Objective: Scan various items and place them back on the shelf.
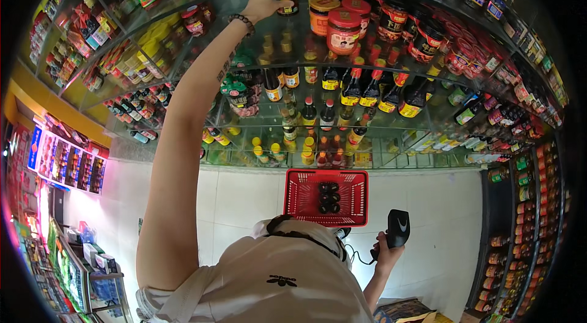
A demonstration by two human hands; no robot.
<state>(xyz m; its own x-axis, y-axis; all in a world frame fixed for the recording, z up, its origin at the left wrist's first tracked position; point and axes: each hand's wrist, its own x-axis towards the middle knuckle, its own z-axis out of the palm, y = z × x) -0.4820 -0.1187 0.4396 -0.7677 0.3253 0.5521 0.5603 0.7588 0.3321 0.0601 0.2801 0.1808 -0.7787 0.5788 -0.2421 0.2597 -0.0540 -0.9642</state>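
Observation:
My left hand (267, 5) reaches up to a glass shelf, its fingers around a dark jar (287, 1) with a black lid; the thumb lies across the jar's front. Low at my right side, my right hand (387, 249) grips a black handheld barcode scanner (398, 229) with a cable hanging from it. Below the shelves, a red plastic basket (326, 171) stands on the tiled floor with several black-lidded jars (329, 198) in it. Jars with orange lids (321, 13) and red lids (344, 31) stand right of the held jar.
Glass shelves (316, 66) curve across the view, with soy sauce bottles (351, 87) below the jars. A rack of jars (532, 231) stands at the right. Shelving with boxes (105, 263) is at the lower left, and a cardboard box (408, 311) lies at the bottom right.

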